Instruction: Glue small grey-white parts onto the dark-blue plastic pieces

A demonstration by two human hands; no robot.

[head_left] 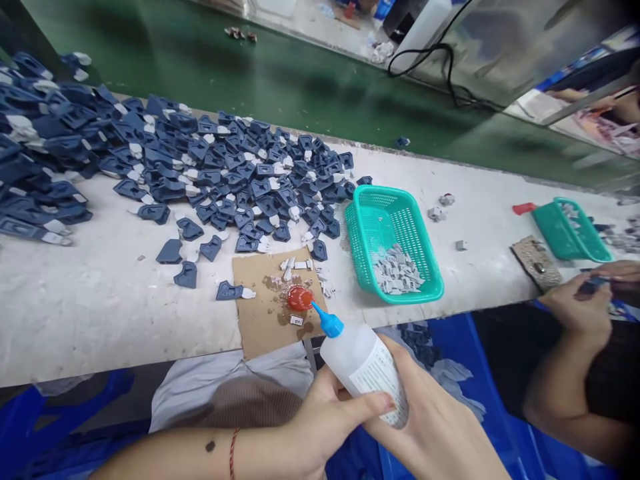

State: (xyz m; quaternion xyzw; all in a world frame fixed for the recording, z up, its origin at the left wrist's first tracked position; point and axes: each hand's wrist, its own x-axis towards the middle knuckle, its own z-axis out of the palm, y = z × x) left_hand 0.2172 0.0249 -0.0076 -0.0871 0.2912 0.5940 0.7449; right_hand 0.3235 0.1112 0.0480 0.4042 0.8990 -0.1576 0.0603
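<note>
A translucent white squeeze bottle (353,350) with a blue nozzle is tilted, its tip at the rim of a small red cap (300,299). My left hand (325,413) wraps the bottle's lower part, thumb across the label. My right hand (425,407) closes round the bottle from the right; some of its fingers are hidden behind. Wet spots mark the cardboard sheet (265,333) beneath the cap. Small grey plastic pieces (297,320) lie about the cap. One navy plastic part (229,291) with a pale tip touches the cardboard's left edge.
A heap of navy parts (240,167) covers the table's left and back. Right of the cardboard stands a green basket (357,233) with grey pieces. Further right, a co-worker's hands (583,307) hold a small dark part near another green basket (555,233).
</note>
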